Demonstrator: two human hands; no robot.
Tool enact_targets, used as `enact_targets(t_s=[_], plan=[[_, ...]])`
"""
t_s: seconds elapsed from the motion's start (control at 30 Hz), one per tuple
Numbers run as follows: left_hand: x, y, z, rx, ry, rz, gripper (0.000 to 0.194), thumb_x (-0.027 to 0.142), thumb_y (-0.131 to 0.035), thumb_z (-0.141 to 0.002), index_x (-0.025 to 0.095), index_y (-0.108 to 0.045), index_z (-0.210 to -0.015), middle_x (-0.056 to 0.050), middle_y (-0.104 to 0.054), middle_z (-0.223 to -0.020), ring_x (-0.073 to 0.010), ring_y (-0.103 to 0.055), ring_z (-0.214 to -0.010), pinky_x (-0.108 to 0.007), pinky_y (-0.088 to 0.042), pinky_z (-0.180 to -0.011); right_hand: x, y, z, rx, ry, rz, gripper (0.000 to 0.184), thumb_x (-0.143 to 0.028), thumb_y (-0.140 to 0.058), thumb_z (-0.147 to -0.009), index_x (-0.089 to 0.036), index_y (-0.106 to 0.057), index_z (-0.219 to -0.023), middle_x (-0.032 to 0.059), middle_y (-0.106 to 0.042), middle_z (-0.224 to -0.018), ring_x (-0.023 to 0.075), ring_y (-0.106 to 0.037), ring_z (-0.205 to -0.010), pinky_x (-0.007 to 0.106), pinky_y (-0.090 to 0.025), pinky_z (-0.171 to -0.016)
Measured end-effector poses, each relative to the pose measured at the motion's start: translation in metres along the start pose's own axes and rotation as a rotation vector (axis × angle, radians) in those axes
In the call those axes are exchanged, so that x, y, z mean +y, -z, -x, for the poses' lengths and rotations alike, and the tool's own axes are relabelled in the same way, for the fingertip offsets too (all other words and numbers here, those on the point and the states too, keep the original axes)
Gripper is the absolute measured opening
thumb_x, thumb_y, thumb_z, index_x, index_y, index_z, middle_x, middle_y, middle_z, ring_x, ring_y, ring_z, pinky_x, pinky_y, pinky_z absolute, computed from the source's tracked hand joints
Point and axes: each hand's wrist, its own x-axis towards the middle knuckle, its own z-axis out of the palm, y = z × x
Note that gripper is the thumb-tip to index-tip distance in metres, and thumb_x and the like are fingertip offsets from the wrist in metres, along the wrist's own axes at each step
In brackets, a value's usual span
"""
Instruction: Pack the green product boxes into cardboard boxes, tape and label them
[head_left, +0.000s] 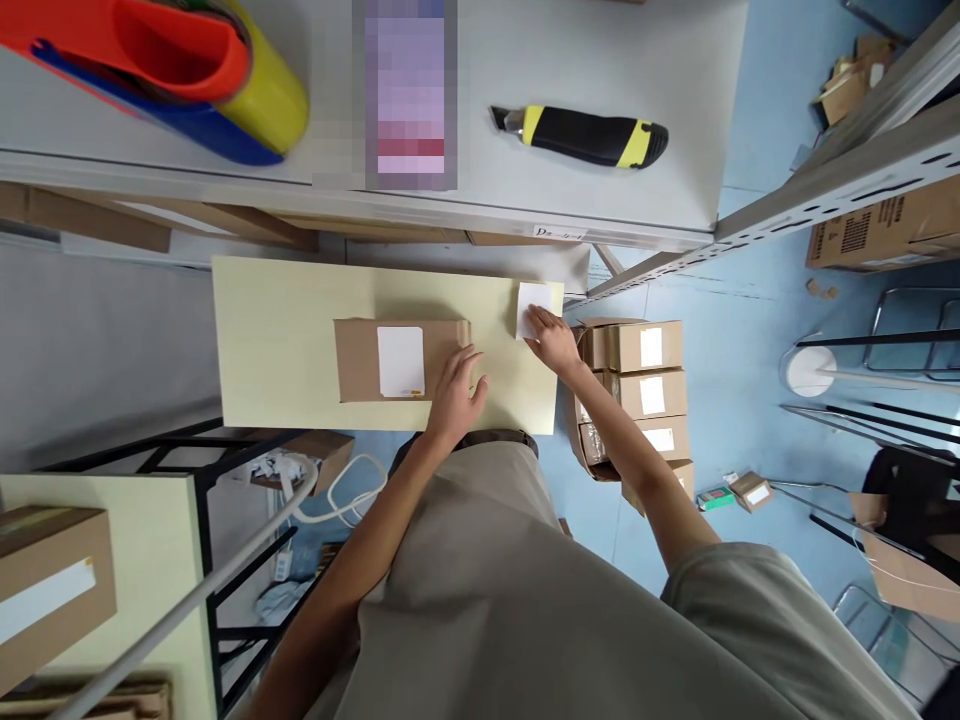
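Below shelf [675,60] and cutter [585,137], wide left grip [477,366] touches carton [357,360]; right grip [531,325] holds paper [532,296].

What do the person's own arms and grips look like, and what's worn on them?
Left grip and right grip: five-fingered, ungloved, no rings or watch visible. Left forearm and right forearm: uncovered, no cables or markings visible. Right arm: loose, plain grey-green fabric short sleeve. Left sleeve edge unclear.
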Motion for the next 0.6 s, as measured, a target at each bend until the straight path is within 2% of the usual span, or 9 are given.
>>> enact_targets(t_s=[0.13, 0.23, 0.3, 0.43, 0.6], plan=[[0.001, -0.007, 0.004, -0.022, -0.034, -0.017, 0.043, 0.032, -0.061, -0.104, 0.022, -0.066, -0.145, -0.016, -0.059, -0.161, -0.0344, -0.048, -0.159, -0.054, -0.033, -0.138, -0.007, 0.012, -0.022, 0.057, -0.059, 0.085, 0.05, -0.04, -0.054, -0.112, -0.012, -0.066, -0.151, 0.0222, -0.066, -0.156, 0.0404, -0.064, -0.139, 0.055, -0.048, -0.125], [-0.001, -0.01, 0.004, -0.048, -0.073, -0.088, 0.044, 0.032, -0.055, -0.106, 0.02, -0.064, -0.148, -0.017, -0.06, -0.162, -0.0329, -0.048, -0.16, -0.054, -0.035, -0.137, -0.015, 0.027, -0.035, -0.001, -0.14, 0.167, 0.039, -0.035, -0.061, -0.108, -0.016, -0.074, -0.139, 0.0186, -0.074, -0.144, 0.0389, -0.072, -0.124, 0.053, -0.056, -0.114], [-0.002, -0.011, 0.0, -0.075, -0.088, -0.153, 0.046, 0.033, -0.052, -0.108, 0.021, -0.061, -0.152, -0.016, -0.058, -0.165, -0.0315, -0.047, -0.161, -0.053, -0.037, -0.137, -0.021, 0.039, -0.038, -0.057, -0.162, 0.192, 0.035, -0.033, -0.065, -0.105, -0.018, -0.075, -0.135, 0.0148, -0.077, -0.141, 0.0381, -0.074, -0.121, 0.053, -0.057, -0.112], [0.001, -0.019, -0.024, -0.179, -0.116, -0.294, 0.056, 0.031, -0.048, -0.109, 0.019, -0.05, -0.163, -0.015, -0.049, -0.175, -0.0302, -0.041, -0.166, -0.051, -0.035, -0.139, -0.031, 0.064, -0.03, -0.083, -0.151, 0.169, 0.029, -0.034, -0.065, -0.105, -0.024, -0.077, -0.129, 0.0097, -0.081, -0.135, 0.035, -0.074, -0.122, 0.048, -0.058, -0.108], [0.014, -0.044, -0.067, -0.361, -0.164, -0.456, 0.068, 0.025, -0.049, -0.106, 0.01, -0.038, -0.172, -0.019, -0.03, -0.185, -0.034, -0.027, -0.173, -0.051, -0.028, -0.141, -0.035, 0.09, -0.018, 0.082, -0.15, 0.153, 0.03, -0.032, -0.056, -0.11, -0.023, -0.078, -0.129, 0.0119, -0.082, -0.13, 0.0349, -0.076, -0.119, 0.046, -0.058, -0.102]])
